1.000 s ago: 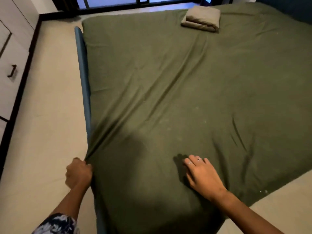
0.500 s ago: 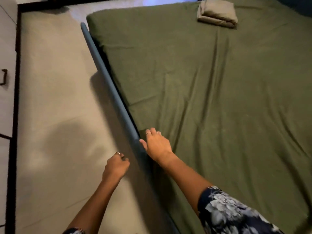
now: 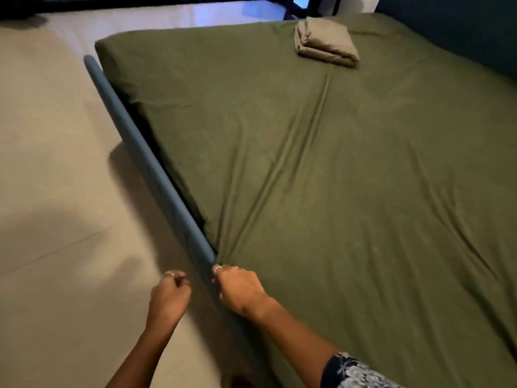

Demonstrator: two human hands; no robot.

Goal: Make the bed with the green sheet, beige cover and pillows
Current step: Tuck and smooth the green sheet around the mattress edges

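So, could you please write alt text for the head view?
A person's right hand grips the green sheet at the bed's edge by the blue rail; the left hand hangs curled over the floor. A folded beige cover lies far away.

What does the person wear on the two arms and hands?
The right hand has thin rings on two fingers; its arm shows a short dark sleeve with a pale floral print. The left hand has one ring; its forearm is bare in view.

No readable text, labels or numbers.
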